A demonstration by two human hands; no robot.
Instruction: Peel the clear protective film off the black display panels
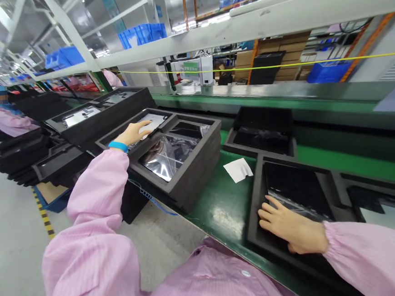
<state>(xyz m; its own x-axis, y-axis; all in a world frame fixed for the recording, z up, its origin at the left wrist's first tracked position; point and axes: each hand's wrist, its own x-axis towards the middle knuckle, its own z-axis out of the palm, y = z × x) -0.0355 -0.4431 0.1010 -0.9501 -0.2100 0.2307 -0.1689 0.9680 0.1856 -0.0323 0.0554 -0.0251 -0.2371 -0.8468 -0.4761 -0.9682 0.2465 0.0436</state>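
My left hand (pixel 131 135), with a blue band (pixel 118 146) at its wrist, reaches over a stacked black foam tray (pixel 177 184). Its fingers are stretched out over a silver-backed flat panel (pixel 154 121) in the far compartment; whether they press on it is unclear. A glossy film-covered panel (pixel 172 152) lies in the nearer compartment. At the right, my right hand (pixel 289 225) is spread over the left edge of another foam tray (pixel 257 207), fingertips at a dark panel (pixel 296 186) with clear film. Its thumb is partly hidden. Neither hand visibly holds anything.
A white paper piece (pixel 239 170) lies on the green bench (pixel 219 210) between the trays. Behind it sits a smaller foam tray (pixel 263 136). More trays (pixel 102 112) are stacked left. A blue coiled cord (pixel 153 199) hangs at the bench edge. A co-worker (pixel 6 113) is far left.
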